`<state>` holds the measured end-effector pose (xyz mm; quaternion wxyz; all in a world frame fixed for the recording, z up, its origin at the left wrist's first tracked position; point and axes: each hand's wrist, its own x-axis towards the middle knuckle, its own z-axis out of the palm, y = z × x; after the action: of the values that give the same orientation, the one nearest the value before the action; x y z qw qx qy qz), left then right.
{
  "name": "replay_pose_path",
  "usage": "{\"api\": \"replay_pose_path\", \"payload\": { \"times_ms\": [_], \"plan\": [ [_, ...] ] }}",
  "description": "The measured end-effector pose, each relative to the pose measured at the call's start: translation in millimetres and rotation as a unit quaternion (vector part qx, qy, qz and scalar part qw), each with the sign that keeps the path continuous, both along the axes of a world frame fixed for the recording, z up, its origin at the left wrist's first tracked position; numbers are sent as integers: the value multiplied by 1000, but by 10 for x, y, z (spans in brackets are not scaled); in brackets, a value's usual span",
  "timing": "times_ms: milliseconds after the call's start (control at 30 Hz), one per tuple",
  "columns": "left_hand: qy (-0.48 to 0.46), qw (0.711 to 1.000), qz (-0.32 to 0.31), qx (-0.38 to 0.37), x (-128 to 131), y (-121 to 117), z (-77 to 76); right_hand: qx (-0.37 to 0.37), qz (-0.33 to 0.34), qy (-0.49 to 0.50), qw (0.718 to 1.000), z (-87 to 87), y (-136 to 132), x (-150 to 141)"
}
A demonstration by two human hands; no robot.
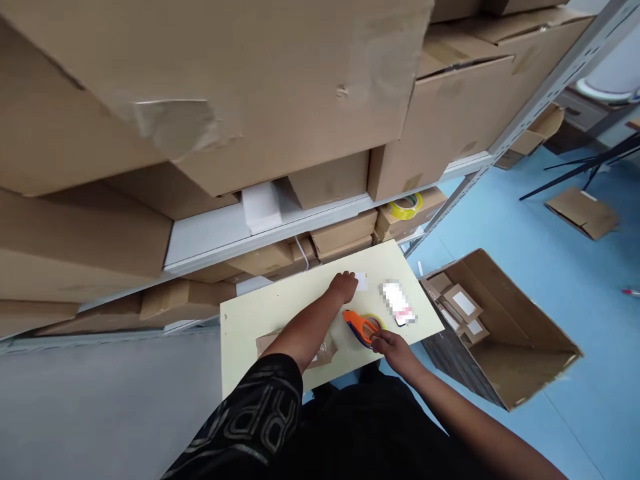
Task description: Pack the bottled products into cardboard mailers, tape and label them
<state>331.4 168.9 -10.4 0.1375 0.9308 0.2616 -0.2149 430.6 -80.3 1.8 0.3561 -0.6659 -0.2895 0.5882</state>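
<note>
My left hand (343, 287) rests at the far side of the small cream table (280, 310), its fingers curled down at the edge of a white paper slip (361, 282). Whether it pinches the slip cannot be made out. In my right hand (394, 351), near the front edge, is the end of an orange tape dispenser (356, 324) with a roll of tape. A phone (398, 303), partly blurred out, lies to the right of the slip. Beneath my left forearm a flat brown cardboard package (327, 352) is partly hidden.
Large cardboard boxes (280, 80) fill the shelf (210, 237) in front. A yellow tape roll (406, 207) sits on a lower box. To the table's right, an open carton (520, 333) on the blue floor holds several small labelled boxes (463, 303). Flattened cardboard (583, 212) lies beyond.
</note>
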Motion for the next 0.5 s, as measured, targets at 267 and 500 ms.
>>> {"api": "replay_pose_path", "payload": {
  "times_ms": [267,500],
  "plan": [
    [37,999,-27,2,84,182,-370,-16,-18,7,1000,-25,-158,314],
    [36,996,-83,-6,-24,248,-427,-32,-34,2,999,-35,-86,415]
  ]
}}
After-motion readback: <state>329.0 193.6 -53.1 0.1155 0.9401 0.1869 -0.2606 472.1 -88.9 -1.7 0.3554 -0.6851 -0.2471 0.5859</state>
